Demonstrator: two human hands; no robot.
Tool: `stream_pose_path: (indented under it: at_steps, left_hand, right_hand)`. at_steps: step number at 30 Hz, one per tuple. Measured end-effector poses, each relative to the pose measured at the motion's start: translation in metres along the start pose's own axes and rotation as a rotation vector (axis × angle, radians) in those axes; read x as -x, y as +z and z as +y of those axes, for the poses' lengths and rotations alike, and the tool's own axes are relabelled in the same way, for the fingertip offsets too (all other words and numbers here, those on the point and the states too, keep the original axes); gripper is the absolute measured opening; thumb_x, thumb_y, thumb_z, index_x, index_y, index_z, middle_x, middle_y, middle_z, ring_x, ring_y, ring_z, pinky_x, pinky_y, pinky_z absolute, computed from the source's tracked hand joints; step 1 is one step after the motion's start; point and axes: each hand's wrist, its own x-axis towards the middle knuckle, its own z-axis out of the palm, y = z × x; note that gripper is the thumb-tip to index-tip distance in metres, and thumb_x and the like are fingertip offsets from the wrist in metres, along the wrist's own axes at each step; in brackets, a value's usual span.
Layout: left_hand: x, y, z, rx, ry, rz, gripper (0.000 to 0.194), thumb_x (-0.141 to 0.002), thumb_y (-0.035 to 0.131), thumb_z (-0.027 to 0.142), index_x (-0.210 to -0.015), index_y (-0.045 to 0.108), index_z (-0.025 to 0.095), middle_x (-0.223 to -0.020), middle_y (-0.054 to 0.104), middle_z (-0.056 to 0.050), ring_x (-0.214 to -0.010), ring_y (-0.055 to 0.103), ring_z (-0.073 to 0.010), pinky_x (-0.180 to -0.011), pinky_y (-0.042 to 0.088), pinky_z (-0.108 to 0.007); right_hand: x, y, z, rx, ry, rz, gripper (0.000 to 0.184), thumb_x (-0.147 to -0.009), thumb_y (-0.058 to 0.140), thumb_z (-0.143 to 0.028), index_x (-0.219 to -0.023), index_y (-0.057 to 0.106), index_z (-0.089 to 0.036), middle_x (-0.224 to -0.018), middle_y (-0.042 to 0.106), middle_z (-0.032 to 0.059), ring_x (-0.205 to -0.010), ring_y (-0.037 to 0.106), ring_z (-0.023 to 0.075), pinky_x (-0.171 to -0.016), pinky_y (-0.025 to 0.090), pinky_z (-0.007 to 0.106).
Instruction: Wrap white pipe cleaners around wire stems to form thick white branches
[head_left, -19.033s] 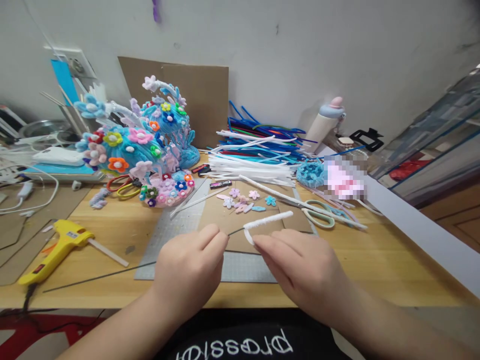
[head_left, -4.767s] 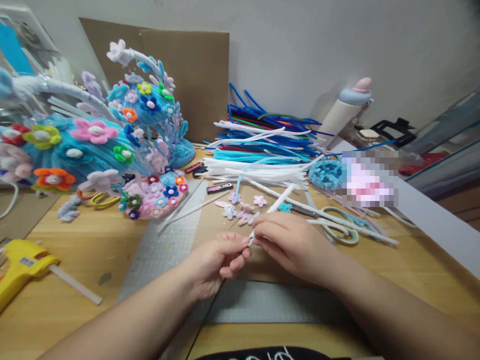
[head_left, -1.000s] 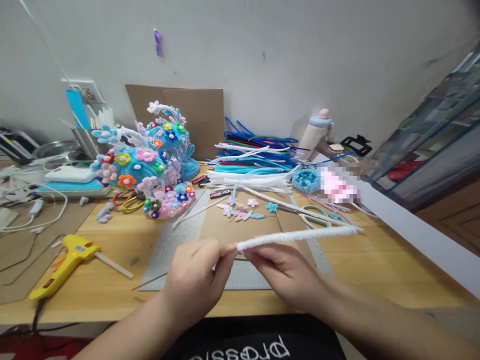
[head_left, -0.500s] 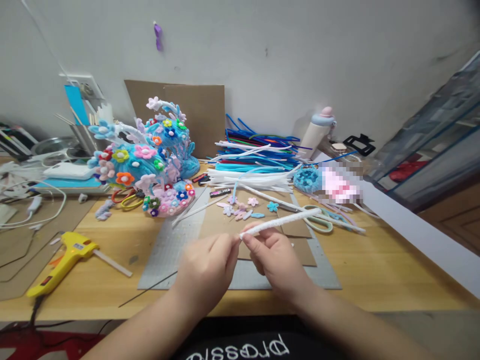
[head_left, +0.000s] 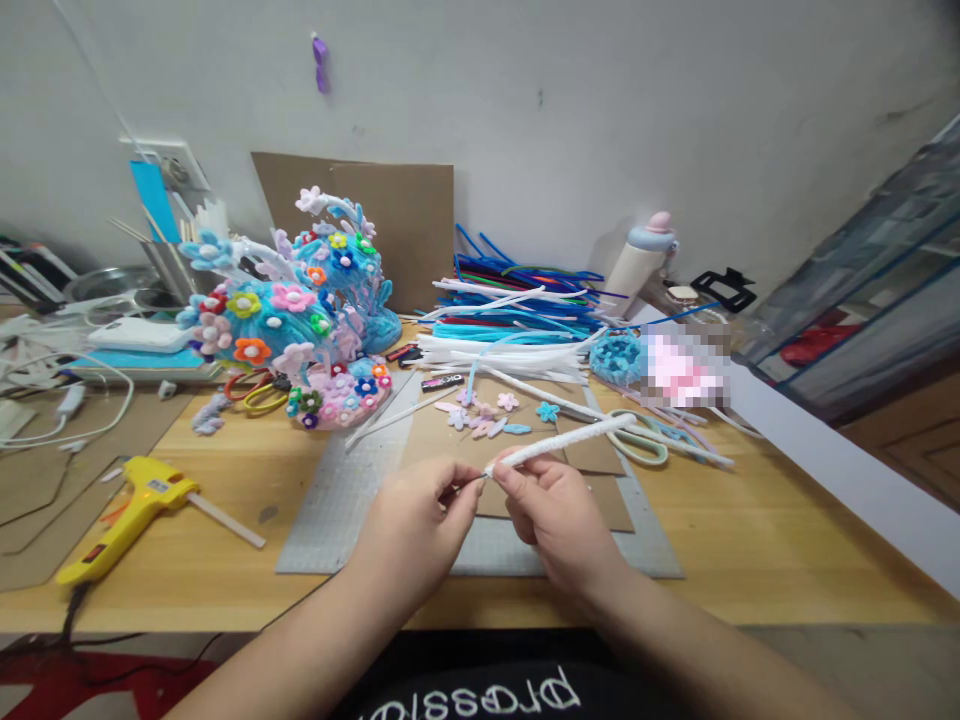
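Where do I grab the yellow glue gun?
By its handle, reaching down from the table's front edge. The yellow glue gun lies on its side, and its long handle slants toward that edge. The glue stick pokes out the other way, so skip that part. I can't see whether it's hot, so ask a grown-up!

A white, fuzzy stem (head_left: 571, 436), its surface ridged in close turns, is held in the air around five o'clock from the centre of the view. It is nearly straight and slim, with an even thickness along its visible length. Its free end points between two and three o'clock; its other end, at six o'clock, is pinched and meets a thin dark wire (head_left: 298, 601). The wire leaves it toward eight o'clock, its middle stretch hidden by the grip, and reappears lower down as a bare, straight length.
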Motion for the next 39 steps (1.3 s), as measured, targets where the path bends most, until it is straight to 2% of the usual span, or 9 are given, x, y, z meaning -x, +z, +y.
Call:
stream_pose_path:
  at_steps: [5, 9, 17, 21, 24, 27, 31, 34, 39]
  left_hand:
    - [0.002, -0.001, 0.001, -0.008, 0.01, 0.071, 0.011, -0.079, 0.056, 0.017, -0.075, 0.066, 0.018, -0.059, 0.065, 0.001, -0.052, 0.06, -0.0122, -0.048, 0.04, -0.021]
    - [0.002, -0.002, 0.001, -0.09, 0.037, 0.115, 0.012, -0.08, 0.055, 0.018, -0.075, 0.065, 0.017, -0.061, 0.066, 0.0, -0.055, 0.061, -0.0137, -0.049, 0.04, -0.022]
    - [0.005, -0.005, -0.008, -0.516, 0.365, 0.019, 0.02, -0.082, 0.047, 0.012, -0.065, 0.056, 0.018, -0.056, 0.059, 0.0, -0.049, 0.055, -0.0157, -0.045, 0.034, -0.028]
    - [0.009, -0.016, -0.006, -0.52, 0.661, -0.119, 0.02, -0.083, 0.044, 0.01, -0.07, 0.056, 0.018, -0.061, 0.06, 0.0, -0.052, 0.054, -0.0146, -0.047, 0.037, -0.028]
    - [0.012, -0.022, -0.002, -0.382, 0.677, -0.035, 0.017, -0.085, 0.046, 0.012, -0.076, 0.059, 0.018, -0.061, 0.063, 0.0, -0.054, 0.058, -0.0128, -0.051, 0.042, -0.025]
    - [0.013, -0.026, 0.002, -0.285, 0.604, 0.11, 0.014, -0.085, 0.05, 0.015, -0.076, 0.06, 0.019, -0.06, 0.064, 0.001, -0.054, 0.06, -0.0114, -0.053, 0.045, -0.023]
    - [0.011, -0.025, 0.0, -0.283, 0.51, 0.212, 0.013, -0.084, 0.053, 0.016, -0.074, 0.061, 0.018, -0.059, 0.066, 0.0, -0.053, 0.061, -0.0114, -0.052, 0.045, -0.022]
    - [0.008, -0.022, -0.006, -0.339, 0.474, 0.225, 0.015, -0.084, 0.052, 0.016, -0.072, 0.061, 0.018, -0.058, 0.065, 0.0, -0.052, 0.06, -0.0119, -0.052, 0.044, -0.023]
    - [0.008, -0.018, -0.013, -0.439, 0.562, 0.194, 0.009, -0.084, 0.053, 0.013, -0.082, 0.061, 0.015, -0.067, 0.068, -0.001, -0.059, 0.063, -0.0153, -0.054, 0.045, -0.027]
  right_hand:
    - [0.0, 0.0, -0.001, 0.175, -0.084, -0.007, 0.025, -0.083, 0.058, -0.042, -0.085, 0.056, -0.017, -0.046, 0.034, -0.0091, -0.039, 0.026, 0.0066, -0.038, 0.022, 0.02]
    - [0.007, -0.001, -0.002, 0.604, -0.401, -0.045, 0.016, -0.09, 0.046, -0.028, -0.087, 0.057, -0.017, -0.072, 0.058, 0.0023, -0.068, 0.054, 0.0143, -0.062, 0.041, 0.026]
    - [0.022, -0.003, -0.038, 1.512, -0.75, -0.218, 0.019, -0.085, 0.042, -0.012, -0.073, 0.055, -0.015, -0.067, 0.056, 0.0034, -0.061, 0.049, 0.0161, -0.055, 0.029, 0.029]
    - [0.007, -0.009, -0.073, 1.467, -0.659, -0.47, 0.013, -0.084, 0.052, -0.013, -0.076, 0.062, -0.017, -0.07, 0.062, 0.0012, -0.065, 0.054, 0.0138, -0.056, 0.033, 0.026]
    - [-0.012, -0.016, -0.085, 1.146, -0.443, -0.633, 0.01, -0.083, 0.058, -0.016, -0.077, 0.067, -0.018, -0.073, 0.067, -0.0005, -0.068, 0.059, 0.0117, -0.061, 0.04, 0.022]
    - [-0.023, -0.02, -0.076, 0.838, -0.207, -0.64, 0.01, -0.08, 0.062, -0.024, -0.078, 0.068, -0.016, -0.072, 0.066, -0.0002, -0.067, 0.059, 0.0118, -0.062, 0.044, 0.022]
    - [-0.012, -0.015, -0.039, 0.642, -0.069, -0.469, 0.022, -0.081, 0.061, -0.031, -0.065, 0.061, -0.015, -0.055, 0.052, -0.0039, -0.052, 0.047, 0.0089, -0.049, 0.036, 0.02]
    - [0.007, -0.007, -0.019, 0.706, -0.203, -0.37, 0.018, -0.086, 0.052, -0.026, -0.071, 0.058, -0.016, -0.061, 0.05, -0.0032, -0.058, 0.045, 0.0096, -0.054, 0.036, 0.022]
    - [0.028, 0.002, -0.031, 1.241, -0.707, -0.408, 0.016, -0.085, 0.041, -0.012, -0.075, 0.054, -0.015, -0.067, 0.051, 0.0008, -0.06, 0.042, 0.0124, -0.055, 0.031, 0.027]
